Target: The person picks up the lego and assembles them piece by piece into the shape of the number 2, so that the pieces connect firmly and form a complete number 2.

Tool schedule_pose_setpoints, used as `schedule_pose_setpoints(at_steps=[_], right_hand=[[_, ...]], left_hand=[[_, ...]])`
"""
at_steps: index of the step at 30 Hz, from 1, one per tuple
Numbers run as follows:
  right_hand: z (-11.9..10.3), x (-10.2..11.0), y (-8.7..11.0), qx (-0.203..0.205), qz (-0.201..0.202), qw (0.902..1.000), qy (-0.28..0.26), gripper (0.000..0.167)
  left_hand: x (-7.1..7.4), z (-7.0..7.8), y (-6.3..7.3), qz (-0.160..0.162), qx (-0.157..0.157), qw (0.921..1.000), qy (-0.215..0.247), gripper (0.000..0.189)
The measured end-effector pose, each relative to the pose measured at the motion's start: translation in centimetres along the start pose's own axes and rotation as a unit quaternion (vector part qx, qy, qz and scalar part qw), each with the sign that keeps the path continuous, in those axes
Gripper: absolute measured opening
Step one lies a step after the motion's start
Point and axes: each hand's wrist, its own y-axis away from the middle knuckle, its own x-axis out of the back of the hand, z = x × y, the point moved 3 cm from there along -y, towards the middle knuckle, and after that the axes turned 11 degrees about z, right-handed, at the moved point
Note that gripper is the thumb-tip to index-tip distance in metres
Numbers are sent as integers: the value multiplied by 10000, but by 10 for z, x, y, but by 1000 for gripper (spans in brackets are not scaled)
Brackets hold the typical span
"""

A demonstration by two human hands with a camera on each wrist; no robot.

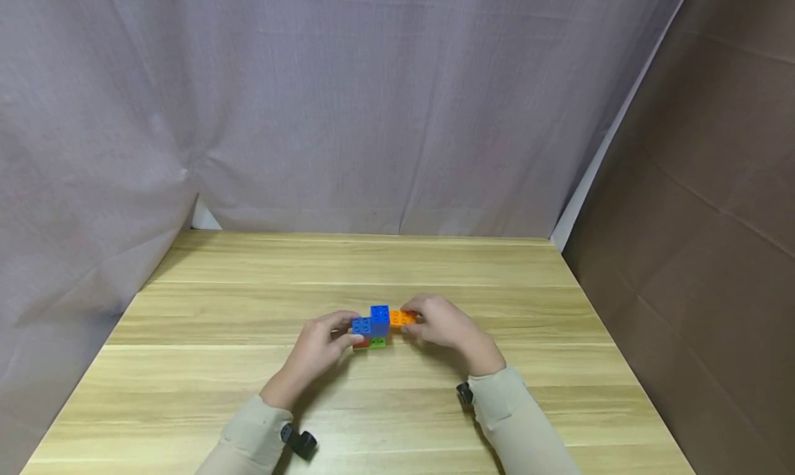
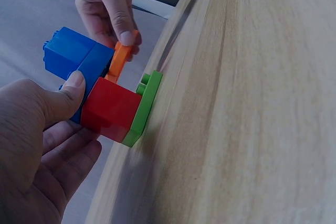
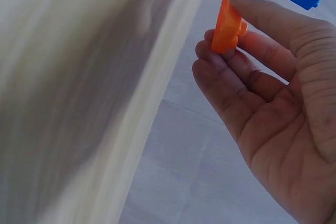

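Note:
Near the middle of the table stands a small stack of toy building bricks. At its foot lies a thin green brick (image 2: 144, 108) with bare studs at one end, and a red brick (image 2: 113, 106) rises from it. Across the red one runs a long blue brick (image 1: 361, 326), topped by a tall blue brick (image 1: 380, 317). My left hand (image 1: 318, 345) pinches the long blue brick at its left end, thumb on the near side. From the right, my right hand (image 1: 444, 323) pinches a flat orange brick (image 3: 228, 22) between thumb and fingers; its inner end meets the blue bricks.
The wooden table (image 1: 248, 268) reaches back to a grey cloth (image 1: 348, 116). A brown cloth panel (image 1: 702, 219) hangs along the right side. Black wrist devices (image 1: 301, 442) sit at both sleeve cuffs, close to the tabletop.

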Motion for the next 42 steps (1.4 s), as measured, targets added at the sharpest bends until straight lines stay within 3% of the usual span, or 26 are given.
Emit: schedule_pose_setpoints(at_steps=[16,23,38,42], right_hand=[[-13,22,-5,165,536,9983,163,32],[-26,34,-8,453,762,9960,65,31],[-41,40,-9,408,747,9964,-33,32],[-47,40,-8,620,761,9951,-119,33]], left_hand=[[1,0,0,29,-53,10000,-25,35],[1,2,-1,38,-153,9999,-28,35],[1,0,0,24,-146,9999,-41,35],[1,0,1,7,-177,9998,-37,35]])
